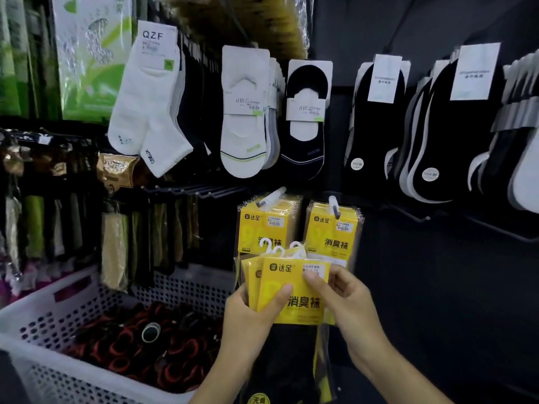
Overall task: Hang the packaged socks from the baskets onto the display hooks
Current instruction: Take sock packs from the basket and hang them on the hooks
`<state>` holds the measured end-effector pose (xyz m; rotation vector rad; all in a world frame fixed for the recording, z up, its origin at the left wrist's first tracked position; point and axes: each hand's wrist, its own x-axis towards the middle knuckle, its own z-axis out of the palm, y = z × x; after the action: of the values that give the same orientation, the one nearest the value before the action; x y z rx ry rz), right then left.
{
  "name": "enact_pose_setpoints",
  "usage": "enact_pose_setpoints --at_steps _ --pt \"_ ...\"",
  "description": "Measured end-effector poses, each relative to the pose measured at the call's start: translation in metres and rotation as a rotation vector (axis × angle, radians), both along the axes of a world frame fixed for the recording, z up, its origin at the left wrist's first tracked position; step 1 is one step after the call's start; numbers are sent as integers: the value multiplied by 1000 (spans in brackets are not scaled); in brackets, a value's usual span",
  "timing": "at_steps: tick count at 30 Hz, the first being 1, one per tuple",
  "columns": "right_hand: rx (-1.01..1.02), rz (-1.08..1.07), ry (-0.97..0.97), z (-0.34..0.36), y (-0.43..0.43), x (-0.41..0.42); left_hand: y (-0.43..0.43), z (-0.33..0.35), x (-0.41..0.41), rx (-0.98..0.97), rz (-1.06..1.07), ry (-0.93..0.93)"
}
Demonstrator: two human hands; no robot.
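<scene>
The left hand (250, 312) grasps a fanned bunch of yellow sock packs (294, 290) from the left, thumb pressed on the front pack. The right hand (344, 298) pinches that front pack's upper right corner. The bunch sits low in the middle, its white hangers (277, 251) pointing up, just in front of two stacks of hung yellow packs (332, 231) on display hooks (334, 207). A white perforated basket (43, 371) of dark rolled items stands near left.
</scene>
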<state>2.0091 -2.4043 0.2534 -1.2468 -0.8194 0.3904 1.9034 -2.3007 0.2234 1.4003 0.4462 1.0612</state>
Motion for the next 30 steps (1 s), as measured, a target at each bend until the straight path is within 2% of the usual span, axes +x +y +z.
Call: enact_pose_setpoints --at_steps 7,11,17,23,30 --pt "-11 21 96 2 -13 12 -1 1 -1 34 -63 -11" --pt "-9 -64 141 7 -22 32 12 4 -10 78 77 -34" --pt "51 -216 61 31 -23 65 27 13 -24 110 181 -67" --pt "23 -199 -43 40 7 78 30 12 -22 84 155 -87" --pt "-4 -410 38 25 37 102 27 11 -21 67 115 -75"
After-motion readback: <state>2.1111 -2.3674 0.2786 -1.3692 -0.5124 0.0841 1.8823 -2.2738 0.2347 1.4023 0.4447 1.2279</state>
